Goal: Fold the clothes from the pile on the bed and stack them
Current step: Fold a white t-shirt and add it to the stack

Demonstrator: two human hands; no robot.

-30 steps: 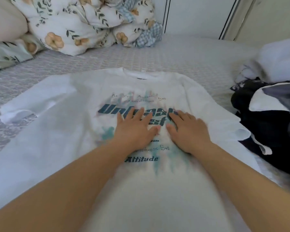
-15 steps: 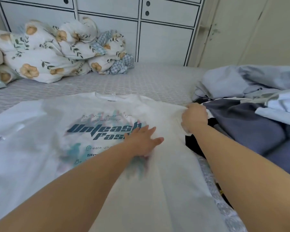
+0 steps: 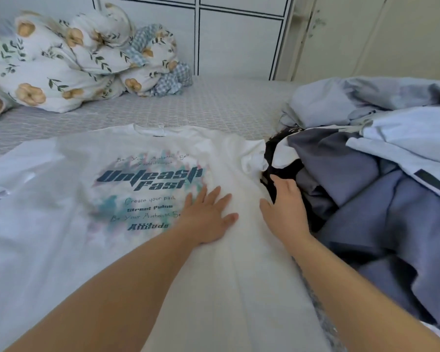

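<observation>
The white T-shirt (image 3: 61, 224) lies flat on the bed (image 3: 214, 105), print side up. Its neck points away from the person and its bottom hem comes toward them, so the long way of the shirt runs straight out in front.

The left hand (image 3: 208, 214) rests flat on the shirt, just right of the blue words, with fingers spread and holding nothing. The right hand (image 3: 285, 207) sits at the shirt's right edge, fingers loose and open, holding nothing as far as can be seen. The bunched right sleeve (image 3: 253, 158) is just past its fingertips, so the right hand is the nearer one to it. The left sleeve (image 3: 15, 168) lies far off to the left, well away from both hands.

I think the next move is to fold the right side in over the print.

The pile of clothes (image 3: 379, 199) is right beside that edge. A black piece (image 3: 277, 171) from the pile touches the sleeve and could get caught in the fold. There is gray, dark blue and light blue cloth in the pile too.

Far off at the head of the bed sits a flowered quilt (image 3: 69, 59), with a white cabinet (image 3: 239, 41) behind it.
</observation>
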